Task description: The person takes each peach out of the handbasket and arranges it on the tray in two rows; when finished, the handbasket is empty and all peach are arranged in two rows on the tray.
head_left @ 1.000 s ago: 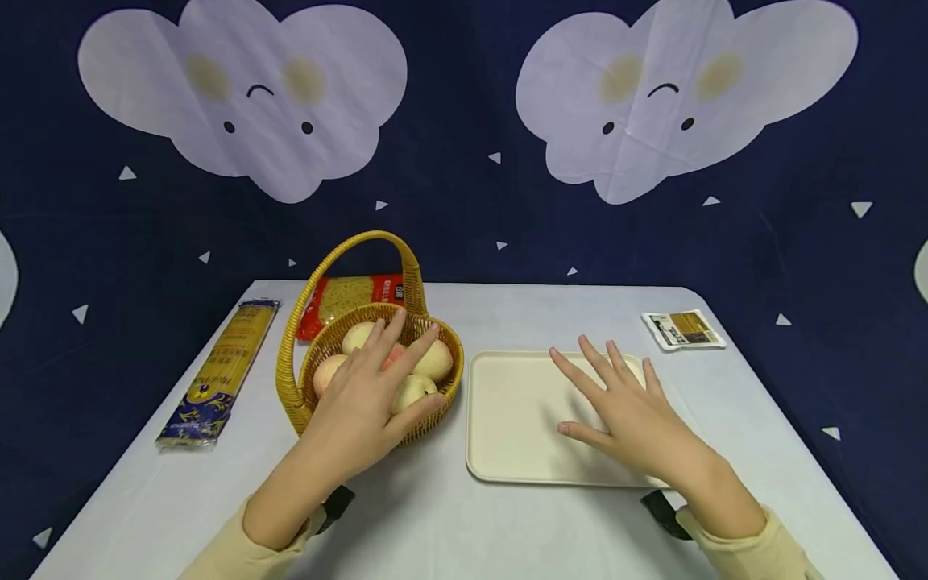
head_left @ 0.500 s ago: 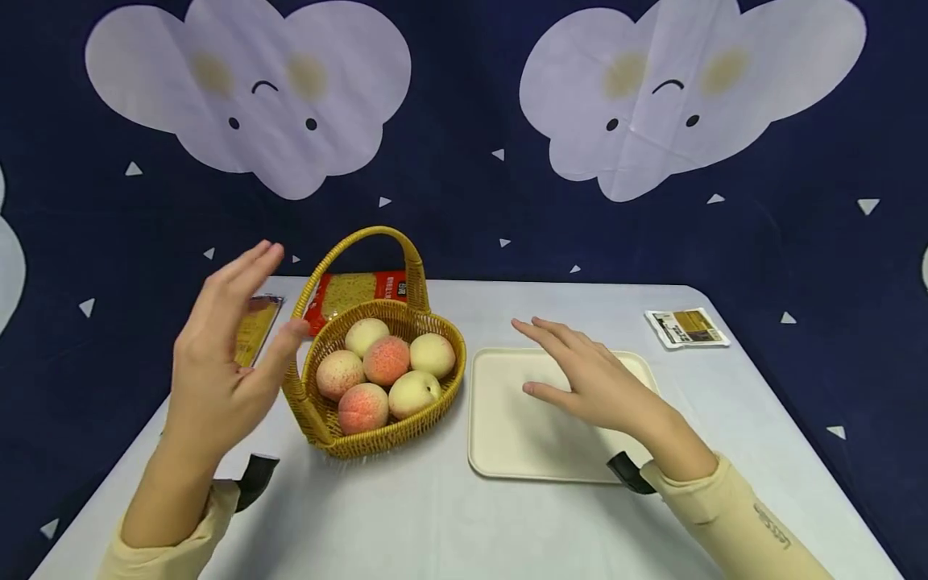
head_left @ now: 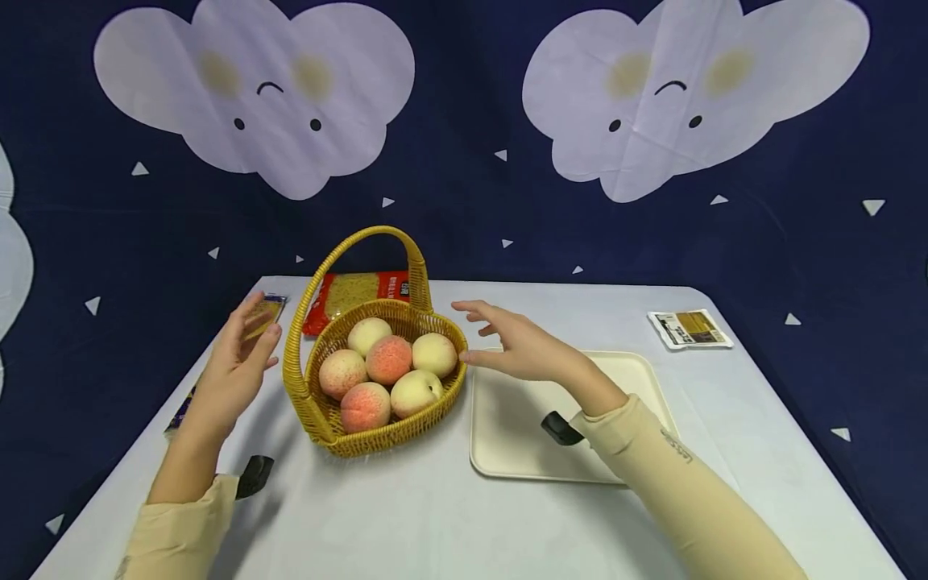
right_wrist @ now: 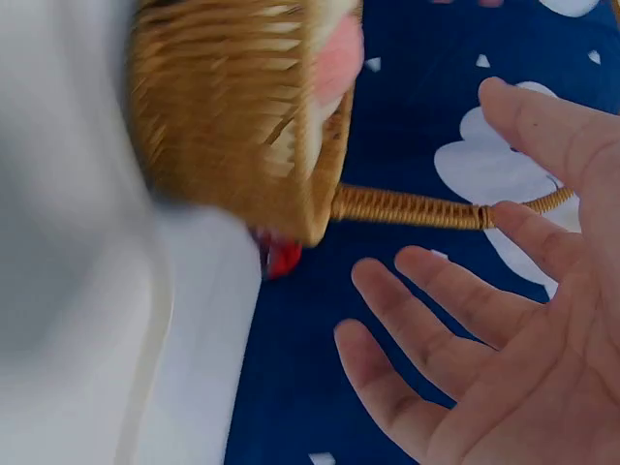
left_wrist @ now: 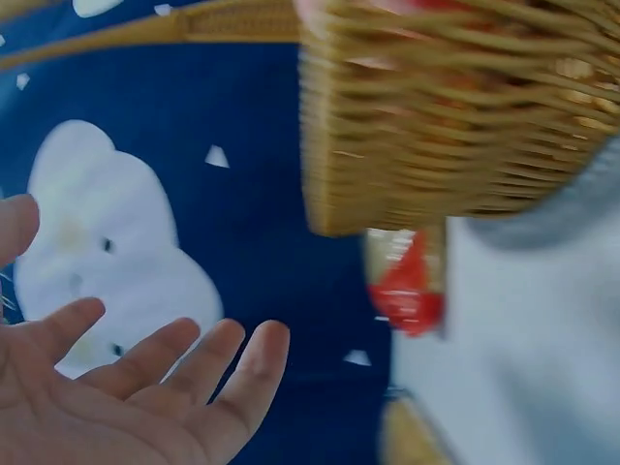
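A yellow wicker basket (head_left: 377, 439) with a tall arched handle stands left of centre in the head view, holding several peaches (head_left: 389, 360), some pale and some blushed red. To its left hovers my left hand (head_left: 228, 374), fingers loosely bent and nothing in them; the left wrist view has the palm (left_wrist: 116, 407) facing up beside the basket's wall. My right hand (head_left: 518, 342) is at the basket's right, thumb tip right at the rim. In the right wrist view its fingers (right_wrist: 387, 383) are spread and hold nothing.
A cream tray (head_left: 522, 451) lies under my right forearm. Behind the basket is a red packet (head_left: 355, 292); a long yellow-and-blue packet (head_left: 271, 306) sits partly hidden behind my left hand. One small white packet (head_left: 689, 329) lies at the back right.
My left hand has moved off from over the peaches to the basket's left side. My right hand has come left, from above the tray to the basket's right rim.
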`<move>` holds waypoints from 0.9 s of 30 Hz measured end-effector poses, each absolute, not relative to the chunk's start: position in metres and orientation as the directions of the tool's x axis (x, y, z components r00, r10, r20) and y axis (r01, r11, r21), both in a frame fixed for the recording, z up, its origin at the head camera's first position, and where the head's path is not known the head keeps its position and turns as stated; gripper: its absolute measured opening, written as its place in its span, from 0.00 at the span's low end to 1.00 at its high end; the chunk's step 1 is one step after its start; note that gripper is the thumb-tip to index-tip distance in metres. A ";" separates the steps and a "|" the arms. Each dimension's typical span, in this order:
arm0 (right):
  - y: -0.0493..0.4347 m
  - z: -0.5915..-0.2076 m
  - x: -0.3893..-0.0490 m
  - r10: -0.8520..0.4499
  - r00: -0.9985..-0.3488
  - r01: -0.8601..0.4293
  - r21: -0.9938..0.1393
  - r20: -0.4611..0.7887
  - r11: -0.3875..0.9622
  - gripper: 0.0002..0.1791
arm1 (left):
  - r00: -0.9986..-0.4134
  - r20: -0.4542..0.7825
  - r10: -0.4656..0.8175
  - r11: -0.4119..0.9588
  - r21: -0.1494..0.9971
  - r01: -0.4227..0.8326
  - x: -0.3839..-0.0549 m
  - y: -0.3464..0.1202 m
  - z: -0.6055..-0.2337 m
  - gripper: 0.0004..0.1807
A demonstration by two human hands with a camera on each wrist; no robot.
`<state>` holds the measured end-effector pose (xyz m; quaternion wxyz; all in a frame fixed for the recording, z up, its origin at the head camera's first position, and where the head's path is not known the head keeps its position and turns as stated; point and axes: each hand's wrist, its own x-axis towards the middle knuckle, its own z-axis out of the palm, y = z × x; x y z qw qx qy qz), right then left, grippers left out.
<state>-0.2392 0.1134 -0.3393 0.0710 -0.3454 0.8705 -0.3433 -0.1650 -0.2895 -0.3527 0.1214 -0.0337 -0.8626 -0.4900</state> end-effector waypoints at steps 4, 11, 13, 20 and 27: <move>0.095 -0.336 -0.255 -0.650 -0.758 -0.461 -0.753 0.058 0.470 0.41 | -0.995 0.096 -0.021 0.456 0.887 0.076 -0.174 -0.297 -0.373 0.40; 0.065 -0.338 -0.275 -0.679 -0.734 -0.387 -0.818 -0.006 0.425 0.44 | -0.998 -0.034 0.051 0.370 0.929 -0.013 -0.182 -0.299 -0.401 0.42; 0.058 -0.339 -0.279 -0.687 -0.726 -0.370 -0.826 -0.028 0.425 0.44 | -0.997 -0.038 0.069 0.343 0.939 -0.012 -0.185 -0.300 -0.408 0.41; 0.037 -0.345 -0.288 -0.710 -0.700 -0.351 -0.827 -0.078 0.438 0.43 | -0.988 -0.036 0.150 0.212 0.977 -0.004 -0.191 -0.298 -0.425 0.42; 0.023 -0.350 -0.293 -0.696 -0.703 -0.332 -0.799 -0.145 0.501 0.42 | -0.987 -0.075 0.145 0.182 0.982 -0.048 -0.192 -0.296 -0.435 0.41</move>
